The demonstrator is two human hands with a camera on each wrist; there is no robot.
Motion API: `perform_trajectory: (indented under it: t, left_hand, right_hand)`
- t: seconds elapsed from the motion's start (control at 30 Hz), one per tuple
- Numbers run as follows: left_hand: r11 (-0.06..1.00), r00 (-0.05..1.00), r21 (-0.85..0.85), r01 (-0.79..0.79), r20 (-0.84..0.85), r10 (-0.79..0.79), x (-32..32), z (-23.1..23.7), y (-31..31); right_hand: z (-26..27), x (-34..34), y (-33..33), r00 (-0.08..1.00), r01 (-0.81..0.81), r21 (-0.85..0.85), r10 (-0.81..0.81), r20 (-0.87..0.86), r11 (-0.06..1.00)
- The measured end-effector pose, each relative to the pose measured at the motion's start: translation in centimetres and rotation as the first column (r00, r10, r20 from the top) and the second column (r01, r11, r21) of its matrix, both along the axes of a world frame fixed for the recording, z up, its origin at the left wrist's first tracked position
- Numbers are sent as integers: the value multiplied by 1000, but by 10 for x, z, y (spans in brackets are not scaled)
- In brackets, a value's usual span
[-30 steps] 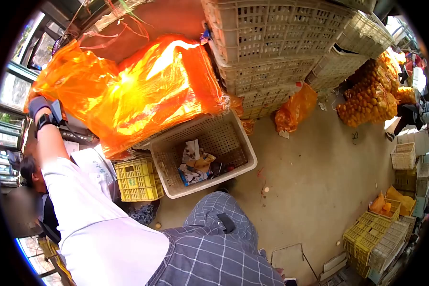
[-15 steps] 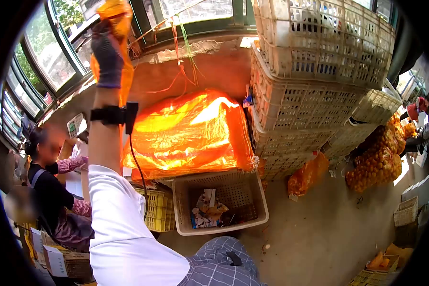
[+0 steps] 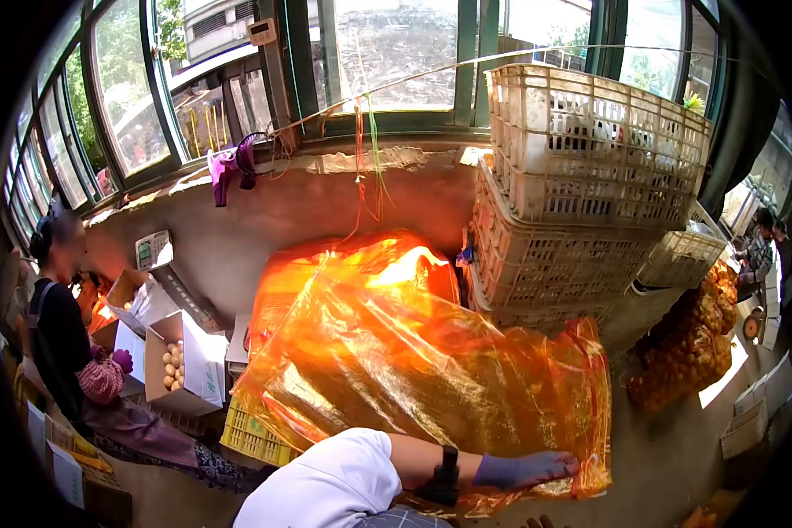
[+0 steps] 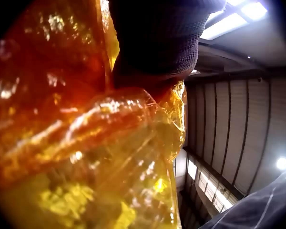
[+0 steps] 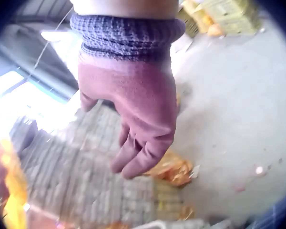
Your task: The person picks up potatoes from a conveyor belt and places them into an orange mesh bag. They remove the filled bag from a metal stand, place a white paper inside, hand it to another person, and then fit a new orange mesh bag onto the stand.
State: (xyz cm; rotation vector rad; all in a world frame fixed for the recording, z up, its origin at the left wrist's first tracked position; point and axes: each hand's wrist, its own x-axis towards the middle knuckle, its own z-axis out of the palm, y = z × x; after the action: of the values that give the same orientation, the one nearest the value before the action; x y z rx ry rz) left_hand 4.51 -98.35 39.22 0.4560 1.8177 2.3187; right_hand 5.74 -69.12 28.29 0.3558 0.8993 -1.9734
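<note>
A large translucent orange mesh bag (image 3: 431,370) spreads from the piled orange bags by the wall across to the right. My gloved left hand (image 3: 528,469) grips its lower right edge. In the left wrist view, the dark glove (image 4: 157,38) is against the bag's gathered film (image 4: 86,129); its fingertips are hidden. My right hand (image 5: 128,105), in a purplish glove, hangs with fingers loosely bent and nothing in them. Dark fingertips (image 3: 541,522) show at the head view's bottom edge, below the bag.
Stacked white crates (image 3: 598,145) stand right of the bag, with full net sacks (image 3: 686,352) beyond. A yellow crate (image 3: 253,433) is partly under the bag. At left, a seated person (image 3: 62,352) is beside open boxes, one (image 3: 204,374) holding round produce. Windows line the wall.
My left hand has swung from the left, up high, then down to the right, drawing the orange bag across. The bag now covers the white basket. The head view has tilted up toward the windows.
</note>
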Motion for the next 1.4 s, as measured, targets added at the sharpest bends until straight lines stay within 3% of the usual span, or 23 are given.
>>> perform_trajectory:
  t: [0.03, 0.07, 0.33, 0.43, 0.57, 0.6, 0.63, 0.7, 0.73, 0.77, 0.8, 0.83, 0.87, 0.9, 0.93, 0.97, 1.0, 1.07, 1.13, 1.23, 1.27, 1.37, 1.4]
  left_hand:
    - [937, 972, 274, 218, -149, -183, -2, -37, 40]
    - [966, 932, 210, 154, -355, -71, 13, -31, 66]
    - [730, 712, 163, 664, 161, -683, 24, -20, 139]
    - [858, 708, 15, 514, 556, -434, 20, -46, 201]
    - [645, 499, -24, 764, 655, -567, 32, -52, 302]
    - [570, 493, -104, 815, 640, -589, 42, -65, 337]
    - [443, 465, -204, 873, 619, -633, 52, -90, 373]
    - [491, 489, -122, 862, 452, -746, 77, -123, 420]
    - [529, 473, -41, 848, 510, -718, 86, -139, 441]
    - [447, 545, -313, 838, 537, -645, 92, -128, 466]
    - [579, 532, -88, 810, 524, -665, 105, -164, 485]
    - [532, 633, -417, 737, 149, -759, 108, -172, 505]
    - [545, 533, -657, 521, -248, -809, 107, -177, 525]
    - [621, 262, -748, 233, -567, -781, 100, -181, 533]
    - [591, 482, -682, 431, -380, -790, 95, -191, 541]
    - [543, 624, -354, 762, 176, -761, 102, -168, 568]
    - [767, 543, 66, 638, 668, -509, 110, -145, 595]
    - [700, 727, -222, 679, 338, -598, 100, -137, 624]
    - [722, 611, 10, 692, 525, -592, 100, -142, 693]
    - [470, 388, -37, 882, 625, -678, 88, -183, 741]
    - [377, 310, -48, 925, 668, -676, 90, -191, 759]
    - [143, 128, -38, 989, 699, -703, 100, -214, 800]
    - [72, 74, -33, 997, 695, -715, 104, -221, 810]
  right_hand:
    - [-13, 5, -11, 995, 37, -45, -33, 98, 998]
    - [-21, 12, -12, 986, 76, -47, -68, 151, 996]
    - [-73, 79, 74, 836, 549, 130, -546, -64, 826]
    - [-91, 152, 128, 674, 737, 280, -700, -236, 615]
    - [-185, 253, 191, 495, 868, 291, -748, -443, 402]
    - [-58, 204, 153, 537, 843, 298, -662, -523, 448]
    - [-20, 197, 163, 504, 852, 401, -320, -802, 338]
    - [-47, 221, 197, 552, 825, 520, -123, -825, 221]
    - [-55, 233, 215, 540, 840, 521, -339, -770, 155]
    - [-61, 245, 233, 482, 850, 518, -533, -695, 93]
    - [-66, 254, 251, 406, 873, 488, -571, -714, 9]
    - [-71, 261, 269, 327, 888, 453, -595, -734, -70]
    - [-74, 269, 288, 250, 896, 419, -612, -751, -147]
    - [-72, 274, 296, 244, 868, 473, -699, -672, -152]
    - [-72, 282, 308, 230, 841, 521, -779, -583, -142]
    - [-72, 288, 319, 208, 819, 562, -850, -484, -119]
    - [-75, 293, 331, 239, 805, 587, -861, -448, -82]
    - [-84, 292, 348, 310, 779, 628, -872, -378, 4]
    - [-91, 291, 382, 496, 727, 636, -838, -226, 259]
    - [-92, 293, 414, 669, 707, 528, -685, -287, 470]
    - [-59, 298, 442, 927, 368, 894, -175, -331, 255]
    - [12, 312, 518, 928, 373, 865, -117, -355, 336]
    - [18, 322, 542, 831, 543, 804, -295, -472, 243]
